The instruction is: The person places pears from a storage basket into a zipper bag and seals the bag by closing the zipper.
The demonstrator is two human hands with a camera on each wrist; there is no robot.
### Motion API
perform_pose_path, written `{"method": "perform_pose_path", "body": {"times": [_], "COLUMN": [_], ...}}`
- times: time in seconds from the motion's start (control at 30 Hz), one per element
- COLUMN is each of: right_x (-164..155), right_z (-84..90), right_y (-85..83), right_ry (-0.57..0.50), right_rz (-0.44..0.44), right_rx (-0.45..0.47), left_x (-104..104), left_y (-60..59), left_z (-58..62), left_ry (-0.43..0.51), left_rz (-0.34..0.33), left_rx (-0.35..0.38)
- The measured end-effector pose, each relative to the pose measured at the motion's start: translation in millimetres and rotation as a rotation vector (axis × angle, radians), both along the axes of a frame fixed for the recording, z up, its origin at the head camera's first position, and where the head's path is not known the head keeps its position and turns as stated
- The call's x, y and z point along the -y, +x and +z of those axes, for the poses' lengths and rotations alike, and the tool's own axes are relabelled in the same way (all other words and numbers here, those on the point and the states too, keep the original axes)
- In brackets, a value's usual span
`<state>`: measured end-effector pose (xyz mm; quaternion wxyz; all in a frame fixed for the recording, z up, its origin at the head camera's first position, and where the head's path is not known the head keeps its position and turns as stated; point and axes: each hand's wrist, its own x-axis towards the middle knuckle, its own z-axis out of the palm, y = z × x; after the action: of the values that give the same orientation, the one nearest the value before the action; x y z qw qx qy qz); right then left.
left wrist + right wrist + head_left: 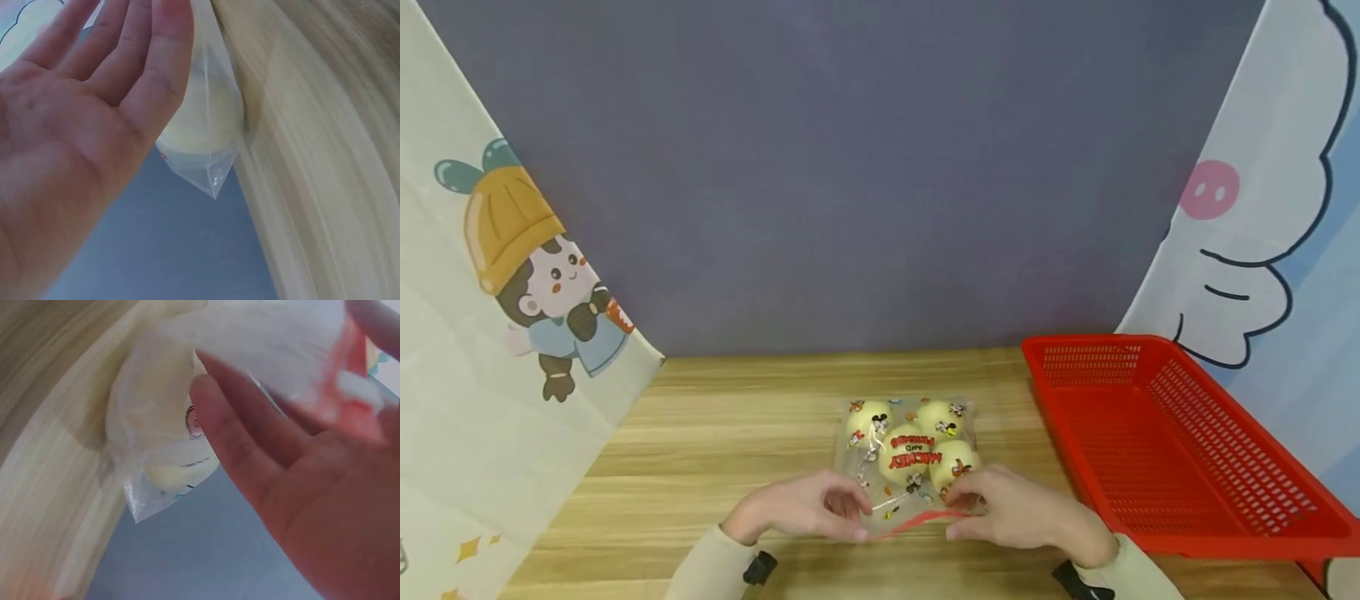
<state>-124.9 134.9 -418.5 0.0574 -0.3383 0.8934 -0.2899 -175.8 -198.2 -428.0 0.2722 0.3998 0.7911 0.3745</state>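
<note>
On the wooden table [715,433], the left hand [805,506] and right hand [1011,508] each pinch an end of the red zip strip [925,520] of a clear bag [910,454] of pale buns lying just beyond them, equally near both, its strip running left-right, printed "MICKEY", with a red basket [1180,450] at right.

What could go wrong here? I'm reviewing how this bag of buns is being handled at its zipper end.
Both hands work the red zipper strip of the clear printed bag: left hand, right hand. If the strip does not close along its whole length, the pale buns may slip out when the bag is lifted. The buns look soft, so pressing near the seal could squash them. The red basket stands close; a wide swing might knock it.
</note>
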Motion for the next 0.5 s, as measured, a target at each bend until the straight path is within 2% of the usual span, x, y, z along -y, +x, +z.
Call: {"method": "perform_pose_path", "body": {"times": [0.17,0.3,0.4,0.5], "right_x": [2.5,5.1,5.8,7.1], "right_z": [5.6,14.9,22.6,28.4], "right_y": [2.2,1.0,0.3,-0.5], "right_ry": [-0.043,-0.094,-0.092,-0.077], "right_rz": [-0.011,-0.085,-0.183,-0.308], "right_rx": [0.030,0.007,-0.061,-0.129], "left_x": [-0.4,-2.9,-6.7,-10.9], "left_y": [2.6,4.0,5.4,6.8], "left_z": [4.1,8.3,13.6,20.1], "left_ry": [-0.004,0.036,0.053,0.062], "left_rz": [0.035,0.083,0.174,0.315], "left_rx": [-0.045,-0.109,-0.207,-0.343]}}
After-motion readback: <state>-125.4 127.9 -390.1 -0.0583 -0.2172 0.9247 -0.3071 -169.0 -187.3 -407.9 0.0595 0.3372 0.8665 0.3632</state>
